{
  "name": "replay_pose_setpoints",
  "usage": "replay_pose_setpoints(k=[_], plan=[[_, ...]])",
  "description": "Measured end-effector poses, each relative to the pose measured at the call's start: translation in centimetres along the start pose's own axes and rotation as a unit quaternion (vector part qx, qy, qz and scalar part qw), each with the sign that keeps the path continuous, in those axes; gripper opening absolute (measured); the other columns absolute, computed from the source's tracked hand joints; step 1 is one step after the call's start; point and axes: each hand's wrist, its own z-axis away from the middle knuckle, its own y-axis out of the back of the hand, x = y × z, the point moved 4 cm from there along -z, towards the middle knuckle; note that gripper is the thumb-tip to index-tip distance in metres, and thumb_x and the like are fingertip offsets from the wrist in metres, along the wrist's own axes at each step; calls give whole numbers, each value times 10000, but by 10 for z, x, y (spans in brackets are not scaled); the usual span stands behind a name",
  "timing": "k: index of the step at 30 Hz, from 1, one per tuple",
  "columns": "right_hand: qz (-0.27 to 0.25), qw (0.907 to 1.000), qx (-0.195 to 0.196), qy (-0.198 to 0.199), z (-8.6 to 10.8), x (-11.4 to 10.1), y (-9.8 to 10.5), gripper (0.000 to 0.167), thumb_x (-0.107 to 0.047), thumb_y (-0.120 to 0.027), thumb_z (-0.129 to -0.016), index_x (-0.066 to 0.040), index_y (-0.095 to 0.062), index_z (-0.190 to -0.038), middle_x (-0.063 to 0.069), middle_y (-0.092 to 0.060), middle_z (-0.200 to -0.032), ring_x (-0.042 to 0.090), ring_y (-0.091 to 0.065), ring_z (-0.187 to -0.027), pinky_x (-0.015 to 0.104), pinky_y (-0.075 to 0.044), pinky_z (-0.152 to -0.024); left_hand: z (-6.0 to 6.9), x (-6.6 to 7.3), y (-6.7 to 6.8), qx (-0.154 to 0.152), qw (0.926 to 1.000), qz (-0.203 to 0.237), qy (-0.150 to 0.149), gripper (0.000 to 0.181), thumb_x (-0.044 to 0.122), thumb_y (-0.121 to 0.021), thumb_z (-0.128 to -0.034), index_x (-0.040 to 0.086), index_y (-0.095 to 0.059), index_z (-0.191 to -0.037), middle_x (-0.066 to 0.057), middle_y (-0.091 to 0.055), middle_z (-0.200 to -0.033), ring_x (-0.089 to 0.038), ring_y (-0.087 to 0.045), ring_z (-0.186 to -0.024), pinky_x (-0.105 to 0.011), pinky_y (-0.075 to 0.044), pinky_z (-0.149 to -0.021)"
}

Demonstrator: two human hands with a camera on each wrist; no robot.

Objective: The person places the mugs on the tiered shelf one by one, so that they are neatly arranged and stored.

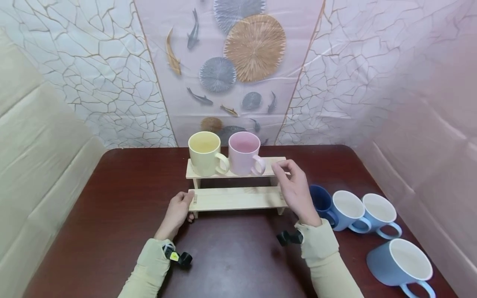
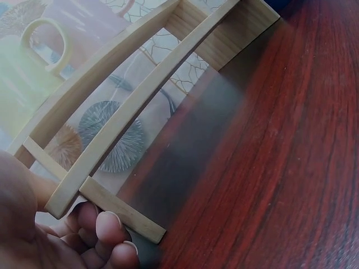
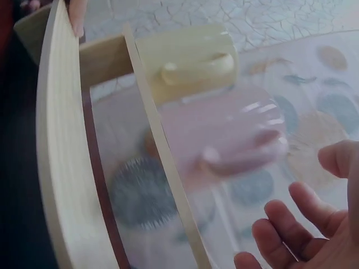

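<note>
A two-step wooden rack [image 1: 238, 198] stands on the table; its lower board's left end is gripped by my left hand [image 1: 178, 210], thumb on top. In the left wrist view, the fingertips [image 2: 109, 227] curl under that board beside the rack's leg. On the upper step sit a yellow mug [image 1: 203, 154] and a pink mug [image 1: 244, 153], both upright with handles to the right. My right hand [image 1: 296, 188] hovers by the upper step's right end, to the right of the pink mug. In the right wrist view its fingers [image 3: 280, 224] are loosely bent and hold nothing.
To the right on the dark red table [image 1: 123, 198] stand a navy mug [image 1: 321, 200] and two light blue mugs, one here [image 1: 344, 209] and one here beside it [image 1: 378, 209]. A larger blue mug [image 1: 391, 265] is nearer the front right. Patterned cloth [image 1: 112, 82] hangs behind.
</note>
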Motion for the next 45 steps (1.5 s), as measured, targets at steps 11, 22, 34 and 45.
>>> replay_pose_setpoints(k=[11,22,34,45], plan=[[540,9902,1258,-275,67,42,87,203,-198,-611,-977,-36,-635,-1097,-8,-641,-1043,44,-615,-890,138,-434,-786,0,-1,0,-100,9999,12,23,384,359,-448,-1030,-16,-531,-1031,-99,-581,-592,-157,-514,-455,-277,-470,-471],[615,8879,4558,-82,171,56,185,163,25,-635,-899,134,-639,-1021,-97,-648,-887,18,-620,-769,111,-484,-667,-1,-2,-2,-185,9998,83,-2,382,362,-448,-1032,-12,-523,-1009,-101,-590,-593,-163,-516,-460,-277,-474,-474],[204,7694,6023,-2116,237,161,246,144,-167,-653,-874,-239,-700,-989,-140,-551,-916,-18,-486,-761,92,-349,-649,0,-3,0,-154,9998,97,25,374,351,-444,-1034,-14,-513,-995,-90,-580,-590,-165,-517,-464,-278,-477,-473],[491,7886,5776,-2053,237,174,231,229,-120,-617,-894,-338,-597,-827,-170,-456,-844,-57,-418,-743,117,-319,-696,0,-1,1,-156,9998,90,43,382,354,-445,-1033,-19,-520,-1006,-102,-592,-591,-166,-522,-459,-279,-475,-469]])
